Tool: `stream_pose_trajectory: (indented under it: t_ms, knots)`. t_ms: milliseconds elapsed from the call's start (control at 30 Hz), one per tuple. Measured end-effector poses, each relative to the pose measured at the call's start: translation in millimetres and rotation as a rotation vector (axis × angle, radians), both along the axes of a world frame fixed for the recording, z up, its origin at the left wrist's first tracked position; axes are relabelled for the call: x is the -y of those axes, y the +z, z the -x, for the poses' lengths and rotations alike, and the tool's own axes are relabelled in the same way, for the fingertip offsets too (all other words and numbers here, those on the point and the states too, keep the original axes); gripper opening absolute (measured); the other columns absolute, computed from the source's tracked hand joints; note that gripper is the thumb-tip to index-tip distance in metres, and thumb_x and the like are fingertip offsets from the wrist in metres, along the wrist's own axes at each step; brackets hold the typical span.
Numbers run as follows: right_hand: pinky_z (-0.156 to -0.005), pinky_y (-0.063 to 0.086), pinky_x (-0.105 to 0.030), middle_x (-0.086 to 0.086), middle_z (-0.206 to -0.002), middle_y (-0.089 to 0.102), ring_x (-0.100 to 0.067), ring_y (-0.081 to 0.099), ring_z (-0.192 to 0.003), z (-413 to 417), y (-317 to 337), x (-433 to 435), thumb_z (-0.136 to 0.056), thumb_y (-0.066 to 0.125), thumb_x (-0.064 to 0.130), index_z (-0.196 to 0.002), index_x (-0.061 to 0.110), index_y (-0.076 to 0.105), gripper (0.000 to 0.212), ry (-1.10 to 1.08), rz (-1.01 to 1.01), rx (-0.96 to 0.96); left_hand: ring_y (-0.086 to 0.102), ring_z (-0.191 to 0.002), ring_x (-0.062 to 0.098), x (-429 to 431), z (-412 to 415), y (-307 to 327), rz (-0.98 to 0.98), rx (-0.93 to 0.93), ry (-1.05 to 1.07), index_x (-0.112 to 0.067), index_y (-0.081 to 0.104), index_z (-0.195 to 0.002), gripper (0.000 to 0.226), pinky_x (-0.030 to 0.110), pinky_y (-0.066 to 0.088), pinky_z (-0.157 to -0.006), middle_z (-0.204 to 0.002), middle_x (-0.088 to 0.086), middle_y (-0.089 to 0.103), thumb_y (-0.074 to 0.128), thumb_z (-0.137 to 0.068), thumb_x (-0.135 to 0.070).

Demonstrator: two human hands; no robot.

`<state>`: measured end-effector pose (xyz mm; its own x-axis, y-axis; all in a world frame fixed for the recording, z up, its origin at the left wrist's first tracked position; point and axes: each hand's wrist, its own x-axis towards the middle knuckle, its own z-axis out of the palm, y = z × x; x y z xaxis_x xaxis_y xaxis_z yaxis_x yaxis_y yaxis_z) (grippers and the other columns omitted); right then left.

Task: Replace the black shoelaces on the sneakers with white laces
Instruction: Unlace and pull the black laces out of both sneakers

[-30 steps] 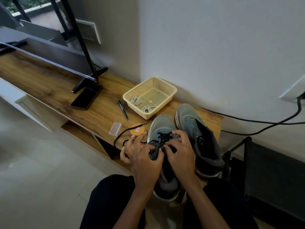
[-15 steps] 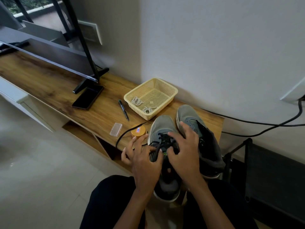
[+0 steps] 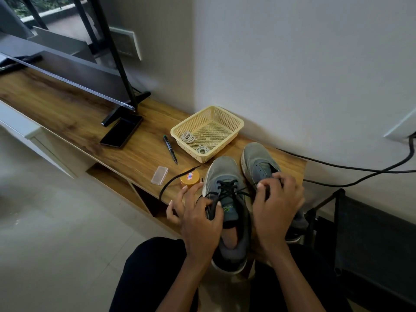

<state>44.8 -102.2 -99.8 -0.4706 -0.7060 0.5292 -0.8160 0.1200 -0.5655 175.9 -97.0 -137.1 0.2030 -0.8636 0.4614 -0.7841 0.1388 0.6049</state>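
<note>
While left hand (image 3: 198, 219) and right hand (image 3: 277, 204) pinch black lace (image 3: 227, 190), sneakers (image 3: 222, 171) rest on wooden shelf (image 3: 67, 113).

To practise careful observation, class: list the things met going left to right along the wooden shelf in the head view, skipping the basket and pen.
In order: phone → clear plastic case → orange tub → laced grey sneaker → second grey sneaker.
</note>
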Motion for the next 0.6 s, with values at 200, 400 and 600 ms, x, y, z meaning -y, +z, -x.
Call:
stream_pose_trajectory:
  t_ms: [200,400,600]
  knots:
    - [-0.089,0.035,-0.050,-0.009,-0.126,0.051,-0.028,0.035,-0.113,-9.6,5.4,-3.9,-0.080,0.053,0.021,-0.098,0.013,0.067,0.024,0.080,-0.048,-0.044,0.037,-0.129,0.019,0.3,-0.5,-1.2,-0.003,-0.024,-0.010,-0.022,0.061,-0.072,0.021,0.035,0.010,-0.105,-0.122,-0.006,0.060,0.054,-0.075,-0.042]
    - [-0.098,0.022,-0.050,-0.003,-0.124,0.059,-0.031,0.031,-0.125,-26.0,-2.5,-3.5,-0.064,0.080,0.022,-0.076,0.023,0.072,0.015,0.331,-0.237,-0.289,0.035,-0.130,0.017,-0.1,1.0,-0.6,-0.009,-0.008,-0.009,-0.022,0.062,-0.074,0.025,0.037,0.012,-0.105,-0.123,-0.006,0.059,0.052,-0.076,-0.044]
    - [-0.101,0.021,-0.050,-0.006,-0.116,0.055,-0.028,0.039,-0.112,-19.0,-3.9,-1.0,-0.084,0.045,0.025,-0.081,0.017,0.064,0.021,0.182,-0.186,-0.282,0.037,-0.127,0.019,-0.5,1.2,0.7,0.001,0.036,0.006,-0.021,0.058,-0.070,0.022,0.041,0.017,-0.102,-0.122,-0.006,0.061,0.052,-0.076,-0.041]
